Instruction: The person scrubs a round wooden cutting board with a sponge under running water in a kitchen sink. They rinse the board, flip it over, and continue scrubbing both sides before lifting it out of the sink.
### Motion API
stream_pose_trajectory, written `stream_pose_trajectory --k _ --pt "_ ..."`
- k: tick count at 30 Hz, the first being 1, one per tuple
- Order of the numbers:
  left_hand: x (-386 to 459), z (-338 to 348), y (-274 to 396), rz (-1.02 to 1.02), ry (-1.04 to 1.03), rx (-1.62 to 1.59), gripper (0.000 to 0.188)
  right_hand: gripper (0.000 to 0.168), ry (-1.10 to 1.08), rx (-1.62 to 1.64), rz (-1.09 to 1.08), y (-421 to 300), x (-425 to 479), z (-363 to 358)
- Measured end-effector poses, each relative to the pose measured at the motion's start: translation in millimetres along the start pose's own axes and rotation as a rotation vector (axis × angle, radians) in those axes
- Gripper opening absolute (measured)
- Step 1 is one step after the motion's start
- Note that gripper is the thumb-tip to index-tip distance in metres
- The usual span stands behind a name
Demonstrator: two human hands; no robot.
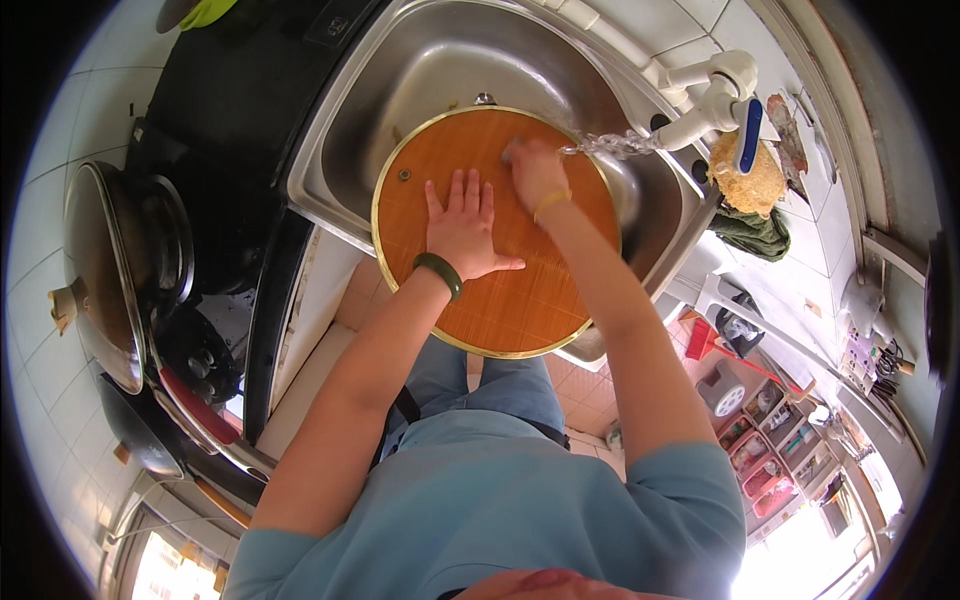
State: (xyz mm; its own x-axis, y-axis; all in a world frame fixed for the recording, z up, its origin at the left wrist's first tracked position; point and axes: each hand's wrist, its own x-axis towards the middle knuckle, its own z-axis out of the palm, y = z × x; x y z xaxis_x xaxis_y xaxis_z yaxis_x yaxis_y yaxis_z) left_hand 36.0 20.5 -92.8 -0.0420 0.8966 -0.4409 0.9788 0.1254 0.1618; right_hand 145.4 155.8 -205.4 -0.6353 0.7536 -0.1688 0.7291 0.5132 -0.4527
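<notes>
A round wooden cutting board [517,311] with a gold-coloured rim and a small hole rests across the stainless-steel sink [352,142], overhanging its front edge. My left hand [461,232] lies flat on the board, fingers spread, holding nothing. On the board's far right part, my right hand [540,176] is blurred, its fingers curled over a small grey thing [513,148], too blurred to name. Water [611,145] streams from the white tap [694,127] onto the board's right edge, close to that hand. The blue tap lever [749,136] is at the right.
Behind the tap hangs a tan loofah-like scrubber [750,176], with a dark green cloth [754,232] below. A black stove [217,97] adjoins the sink's left. Lidded pan [105,277] and wok [139,427] stand farther left. A red broom [701,339] and grey stool [721,390] are at right.
</notes>
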Motion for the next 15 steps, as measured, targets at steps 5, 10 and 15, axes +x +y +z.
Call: stream_pose_trajectory --k 5,10,15 --pt "-4 10 -6 -0.016 -0.024 0.008 0.117 0.016 -0.098 -0.139 -0.042 -24 5 -1" --pt "0 1 -2 0.001 -0.016 0.022 0.118 0.017 0.014 -0.004 -0.064 -12 -12 -10" --pt "-1 7 -5 -0.011 -0.028 0.025 0.12 0.017 0.165 0.16 0.024 -10 4 4"
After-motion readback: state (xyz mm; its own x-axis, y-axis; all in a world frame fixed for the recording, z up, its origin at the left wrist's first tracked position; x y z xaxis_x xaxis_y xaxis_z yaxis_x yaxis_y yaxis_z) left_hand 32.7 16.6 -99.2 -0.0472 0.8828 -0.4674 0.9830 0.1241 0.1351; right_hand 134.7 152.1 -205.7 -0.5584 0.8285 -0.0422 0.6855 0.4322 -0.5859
